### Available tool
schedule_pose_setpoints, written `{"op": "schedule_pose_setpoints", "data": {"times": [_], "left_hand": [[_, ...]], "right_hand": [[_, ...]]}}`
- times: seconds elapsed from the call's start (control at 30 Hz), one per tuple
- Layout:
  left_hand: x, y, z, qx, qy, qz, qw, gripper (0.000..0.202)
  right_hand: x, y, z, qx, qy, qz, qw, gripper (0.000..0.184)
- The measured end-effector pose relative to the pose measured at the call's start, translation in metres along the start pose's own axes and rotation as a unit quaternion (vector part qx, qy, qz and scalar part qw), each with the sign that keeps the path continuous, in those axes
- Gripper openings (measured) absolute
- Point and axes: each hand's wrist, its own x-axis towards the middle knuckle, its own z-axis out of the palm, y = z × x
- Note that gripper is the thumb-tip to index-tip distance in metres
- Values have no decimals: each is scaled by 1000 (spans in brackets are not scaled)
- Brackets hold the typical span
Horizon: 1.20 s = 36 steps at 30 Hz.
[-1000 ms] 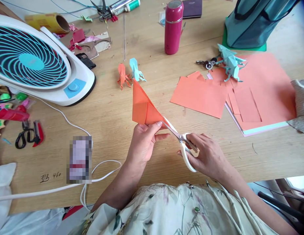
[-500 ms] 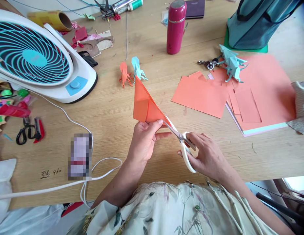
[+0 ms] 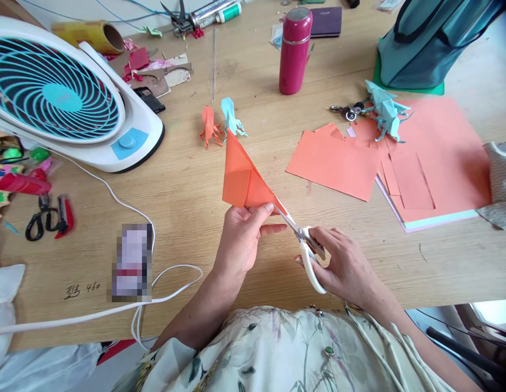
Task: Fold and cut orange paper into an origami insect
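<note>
A folded sheet of orange paper (image 3: pixel 240 177) is pinched at its lower edge between the thumb and fingers of my left hand (image 3: pixel 247 234). Its pointed tip reaches away from me. My right hand (image 3: pixel 345 261) grips white-handled scissors (image 3: pixel 312 272), with fingers through the loops. The scissor blades lie along the paper's lower right corner, close to my left thumb, and look nearly closed. Just beyond the paper's tip stand an orange origami figure (image 3: pixel 209 125) and a light blue origami figure (image 3: pixel 232 117).
Orange paper sheets (image 3: pixel 332 163) and a blue origami insect (image 3: pixel 386 111) lie to the right, near keys (image 3: pixel 349 113). A magenta flask (image 3: pixel 294 51) and a teal bag (image 3: pixel 420 49) stand behind. At left are a fan (image 3: pixel 134 136), a phone (image 3: pixel 131 261) and a white cable (image 3: pixel 73 317).
The scissor blades have come closer together on the paper's corner. Both hands keep their holds. The whole view has shifted slightly.
</note>
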Motion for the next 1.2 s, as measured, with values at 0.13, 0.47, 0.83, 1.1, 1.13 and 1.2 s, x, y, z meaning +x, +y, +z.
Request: {"op": "schedule_pose_setpoints", "data": {"times": [0.13, 0.47, 0.83, 1.1, 1.13, 1.2], "left_hand": [[0, 1, 1, 2, -3, -2, 1000, 18], [0, 4, 2, 9, 0, -5, 1000, 19], [1, 2, 1, 13, 3, 2, 1000, 20], [0, 2, 0, 5, -10, 2, 1000, 18], [0, 2, 0, 6, -10, 1, 1000, 19], [0, 2, -1, 5, -9, 1, 1000, 20]], "right_hand": [[1, 0, -1, 8, -3, 4, 1000, 18], [2, 1, -1, 11, -1, 6, 1000, 14], [1, 3, 1, 18, 5, 4, 1000, 18], [-1, 1, 1, 16, 16, -1, 1000, 23], [-1, 0, 1, 14, 19, -1, 1000, 23], [-1, 0, 1, 11, 26, -6, 1000, 25]]}}
